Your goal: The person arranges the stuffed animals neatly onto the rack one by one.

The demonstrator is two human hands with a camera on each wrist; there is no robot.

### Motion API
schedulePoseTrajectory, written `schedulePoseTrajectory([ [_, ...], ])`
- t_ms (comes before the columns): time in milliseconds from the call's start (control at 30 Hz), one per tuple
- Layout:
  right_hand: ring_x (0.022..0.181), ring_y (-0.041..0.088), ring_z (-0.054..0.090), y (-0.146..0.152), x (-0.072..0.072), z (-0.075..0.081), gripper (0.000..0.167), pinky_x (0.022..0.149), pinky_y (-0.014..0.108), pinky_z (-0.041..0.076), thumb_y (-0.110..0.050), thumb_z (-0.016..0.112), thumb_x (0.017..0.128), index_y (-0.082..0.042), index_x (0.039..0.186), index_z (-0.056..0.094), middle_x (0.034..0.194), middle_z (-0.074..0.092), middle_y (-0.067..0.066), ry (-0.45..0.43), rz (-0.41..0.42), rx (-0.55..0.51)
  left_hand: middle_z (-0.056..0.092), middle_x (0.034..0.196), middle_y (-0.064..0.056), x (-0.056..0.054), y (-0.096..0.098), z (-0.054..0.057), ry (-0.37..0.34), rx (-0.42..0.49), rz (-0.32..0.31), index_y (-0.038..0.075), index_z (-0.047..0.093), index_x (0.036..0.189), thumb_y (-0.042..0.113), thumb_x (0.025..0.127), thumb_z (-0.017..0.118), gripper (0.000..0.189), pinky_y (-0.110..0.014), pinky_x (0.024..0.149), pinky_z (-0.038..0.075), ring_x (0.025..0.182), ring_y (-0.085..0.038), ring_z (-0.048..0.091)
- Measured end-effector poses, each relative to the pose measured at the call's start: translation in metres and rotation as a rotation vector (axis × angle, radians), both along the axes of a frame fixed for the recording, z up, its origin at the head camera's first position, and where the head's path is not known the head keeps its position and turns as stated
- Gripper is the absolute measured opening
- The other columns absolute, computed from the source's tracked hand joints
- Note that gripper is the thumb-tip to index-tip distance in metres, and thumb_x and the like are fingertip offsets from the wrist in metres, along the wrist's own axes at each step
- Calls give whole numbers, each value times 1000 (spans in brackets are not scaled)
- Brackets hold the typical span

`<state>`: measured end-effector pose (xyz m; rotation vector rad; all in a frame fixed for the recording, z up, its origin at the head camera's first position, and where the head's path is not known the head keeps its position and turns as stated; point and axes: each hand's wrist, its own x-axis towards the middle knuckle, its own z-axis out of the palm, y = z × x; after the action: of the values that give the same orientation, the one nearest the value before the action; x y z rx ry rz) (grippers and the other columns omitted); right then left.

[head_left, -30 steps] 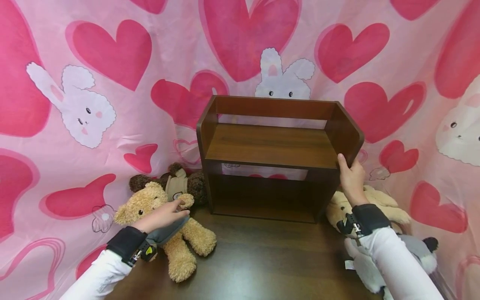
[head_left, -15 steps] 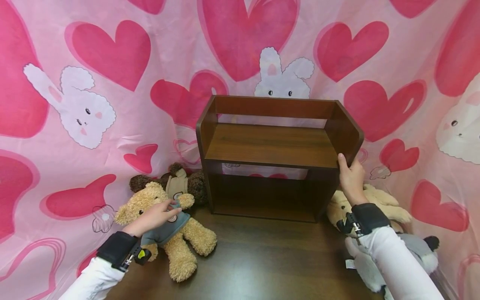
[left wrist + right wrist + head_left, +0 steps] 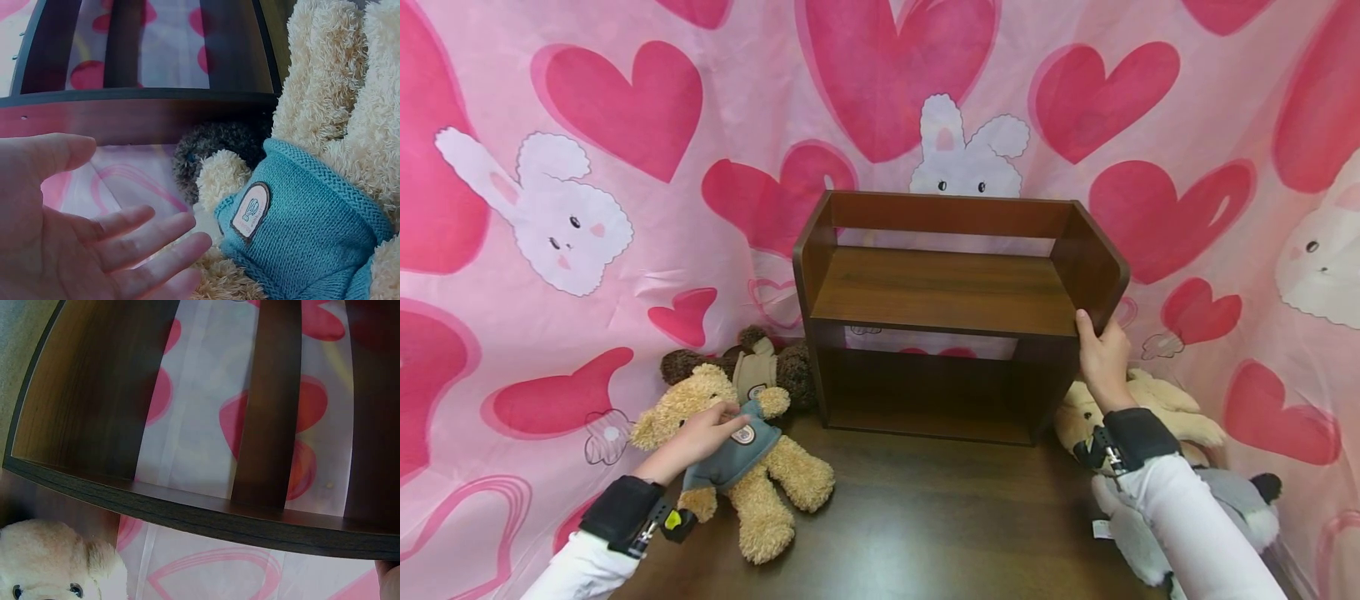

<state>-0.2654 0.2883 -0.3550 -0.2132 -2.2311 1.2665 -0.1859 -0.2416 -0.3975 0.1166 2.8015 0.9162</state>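
shelf (image 3: 951, 287) on brown surface (image 3: 917, 512), heart-print cloth (image 3: 760, 100) behind

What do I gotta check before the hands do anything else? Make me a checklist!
1. Right hand gripping the shelf: ok, thumb on its side panel.
2. Shelf standing upright: ok.
3. Left hand gripping the tan teddy: not ok, fingers are open.
4. Tan teddy upright: not ok, it is tilted over.
5. Brown teddy not touching the shelf: cannot tell.
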Motion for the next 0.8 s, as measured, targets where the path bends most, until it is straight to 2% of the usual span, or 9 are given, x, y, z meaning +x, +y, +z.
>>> schedulePoseTrajectory([
  [333,110,38,47,0,-1,-2,44,94,50,33,-33,45,95,3,120,50,118,53,27,28,-6,18,57,108,-29,9,0,0,59,-19,35,-13,51,115,31,93,49,50,-48,81,44,101,-41,53],
  [433,110,39,46,0,0,-2,45,94,50,33,-33,45,95,4,120,50,118,53,28,30,-10,22,60,101,-25,11,0,0,83,-34,44,-12,54,109,27,92,51,43,-45,77,46,93,-36,57],
  [500,111,39,46,0,0,-2,45,94,50,33,-33,45,95,4,120,50,118,53,28,32,-11,22,61,85,-17,12,0,-1,84,-27,49,-8,58,95,26,92,51,35,-40,67,46,78,-28,57],
  [567,111,40,46,0,0,-1,45,94,51,33,-33,45,95,4,120,49,118,52,28,29,-12,23,53,70,-7,13,-1,-2,84,-17,52,-2,57,81,25,91,52,29,-34,58,40,64,-20,50],
  [667,111,40,46,-1,1,-1,45,94,51,32,-33,45,95,4,121,49,118,52,29,28,-10,22,39,61,0,15,-2,-3,72,-2,56,4,51,68,25,91,52,31,-29,53,31,56,-15,38],
  [800,110,40,46,-1,1,-1,44,93,51,33,-32,44,95,4,120,49,117,53,29,28,-8,19,51,71,-4,18,-5,-5,54,-30,73,-1,58,80,28,91,51,32,-31,56,36,64,-17,47],
])
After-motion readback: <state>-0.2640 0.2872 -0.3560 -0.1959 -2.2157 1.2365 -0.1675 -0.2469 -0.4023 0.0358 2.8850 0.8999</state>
